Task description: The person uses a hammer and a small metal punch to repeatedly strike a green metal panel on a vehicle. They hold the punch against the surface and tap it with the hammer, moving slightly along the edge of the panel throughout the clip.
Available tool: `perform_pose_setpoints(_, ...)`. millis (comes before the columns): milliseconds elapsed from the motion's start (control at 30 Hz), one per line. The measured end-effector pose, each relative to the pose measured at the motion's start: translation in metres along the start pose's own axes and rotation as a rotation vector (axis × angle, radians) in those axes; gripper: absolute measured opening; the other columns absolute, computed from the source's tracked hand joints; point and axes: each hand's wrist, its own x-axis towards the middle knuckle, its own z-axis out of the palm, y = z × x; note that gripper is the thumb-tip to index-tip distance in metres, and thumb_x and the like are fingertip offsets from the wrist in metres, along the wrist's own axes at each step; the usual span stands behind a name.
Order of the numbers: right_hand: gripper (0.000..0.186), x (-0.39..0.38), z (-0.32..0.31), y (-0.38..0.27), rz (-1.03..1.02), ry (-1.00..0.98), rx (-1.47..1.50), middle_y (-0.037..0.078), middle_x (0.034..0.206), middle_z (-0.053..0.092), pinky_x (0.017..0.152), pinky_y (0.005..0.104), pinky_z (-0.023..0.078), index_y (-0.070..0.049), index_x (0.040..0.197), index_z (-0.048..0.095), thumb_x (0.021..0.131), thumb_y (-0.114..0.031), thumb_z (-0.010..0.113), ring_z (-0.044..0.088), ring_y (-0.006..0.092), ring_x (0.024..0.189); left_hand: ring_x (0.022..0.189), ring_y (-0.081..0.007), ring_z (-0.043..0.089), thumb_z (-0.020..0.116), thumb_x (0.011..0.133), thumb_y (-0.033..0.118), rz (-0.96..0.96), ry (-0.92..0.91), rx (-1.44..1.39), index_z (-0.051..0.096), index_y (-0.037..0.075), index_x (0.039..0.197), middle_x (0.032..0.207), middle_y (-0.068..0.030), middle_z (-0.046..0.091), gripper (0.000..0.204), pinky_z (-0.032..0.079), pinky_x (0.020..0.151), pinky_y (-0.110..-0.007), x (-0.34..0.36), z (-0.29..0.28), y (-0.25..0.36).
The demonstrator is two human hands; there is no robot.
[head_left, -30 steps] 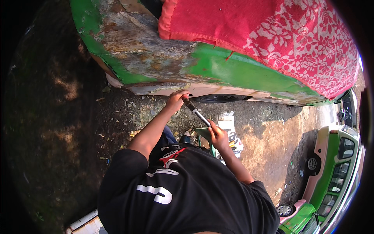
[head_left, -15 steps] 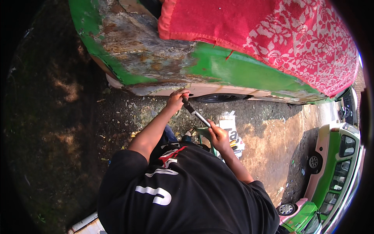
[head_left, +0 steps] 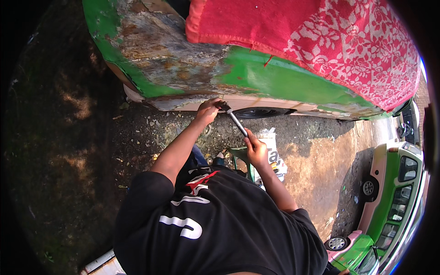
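Note:
My right hand [head_left: 256,152] is closed round the grip of a hammer [head_left: 238,123] with a silver shaft and a dark head. The hammer's head is right by the fingers of my left hand [head_left: 208,112], at the lower edge of a green and pale pink vehicle body [head_left: 270,75]. My left fingers are curled together there; what they hold, if anything, is hidden. Worn paint and brown, rusty-looking patches cover the panel above the left hand. Just right of the hammer head, a dark tyre [head_left: 256,112] shows under the body.
A red floral cloth [head_left: 256,23] drapes over the vehicle. Beside my right forearm lie a white printed sack [head_left: 267,137] and a green stool-like piece [head_left: 239,153]. Leaves and debris litter the ground. At right stands another green and pink van [head_left: 389,206].
The hammer's head has moved up and slightly right, close against the vehicle's lower edge. My left hand has shifted slightly up, and my right hand slightly left.

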Motion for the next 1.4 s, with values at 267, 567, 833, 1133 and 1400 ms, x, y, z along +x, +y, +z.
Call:
perform_pose_setpoints(267, 0.036, -0.008, -0.005, -0.002, -0.117, 0.032, 0.186, 0.018, 0.085, 0.069, 0.066, 0.0287, 0.049, -0.007, 0.131, 0.059, 0.095, -0.012, 0.060, 0.064, 0.0172, 0.068, 0.080, -0.0235, 0.063, 0.055, 0.089, 0.006, 0.014, -0.029, 0.155, 0.062, 0.009, 0.099, 0.083, -0.0079, 0.063, 0.013, 0.048, 0.073, -0.034, -0.001, -0.011, 0.004)
perform_pose_setpoints(567, 0.036, -0.007, 0.010, 0.008, -0.149, 0.124, 0.140, 0.018, 0.081, 0.067, 0.062, 0.0323, 0.049, -0.008, 0.129, 0.060, 0.094, -0.012, 0.062, 0.063, 0.0227, 0.062, 0.075, -0.0222, 0.059, 0.057, 0.089, 0.007, -0.101, -0.066, -0.092, 0.064, 0.008, 0.102, 0.086, -0.0095, 0.066, 0.015, 0.046, 0.073, -0.030, 0.005, -0.006, -0.013)
perform_pose_setpoints(833, 0.036, 0.000, -0.001, -0.008, 0.020, -0.041, 0.057, 0.016, 0.077, 0.065, 0.064, 0.0313, 0.049, -0.014, 0.132, 0.058, 0.096, -0.017, 0.059, 0.061, 0.0189, 0.062, 0.072, -0.0226, 0.056, 0.055, 0.092, 0.009, -0.173, -0.031, -0.160, 0.063, 0.008, 0.110, 0.082, -0.0105, 0.064, 0.019, 0.047, 0.071, -0.033, 0.006, -0.004, -0.042)
perform_pose_setpoints(1133, 0.035, -0.002, -0.003, -0.012, 0.049, -0.092, -0.002, 0.020, 0.089, 0.068, 0.069, 0.0324, 0.051, -0.009, 0.130, 0.059, 0.096, -0.015, 0.059, 0.069, 0.0208, 0.075, 0.078, -0.0228, 0.064, 0.059, 0.088, 0.010, -0.069, -0.028, 0.205, 0.063, 0.009, 0.101, 0.084, -0.0093, 0.067, 0.013, 0.048, 0.073, -0.033, 0.007, -0.005, -0.001)
perform_pose_setpoints(1400, 0.034, -0.005, 0.006, 0.003, -0.171, 0.104, 0.067, 0.018, 0.076, 0.065, 0.062, 0.0313, 0.049, -0.008, 0.128, 0.060, 0.095, -0.014, 0.060, 0.062, 0.0249, 0.060, 0.079, -0.0253, 0.062, 0.058, 0.089, 0.011, -0.098, -0.062, 0.250, 0.062, 0.007, 0.103, 0.084, -0.0113, 0.066, 0.015, 0.046, 0.073, -0.035, 0.014, -0.006, -0.018)
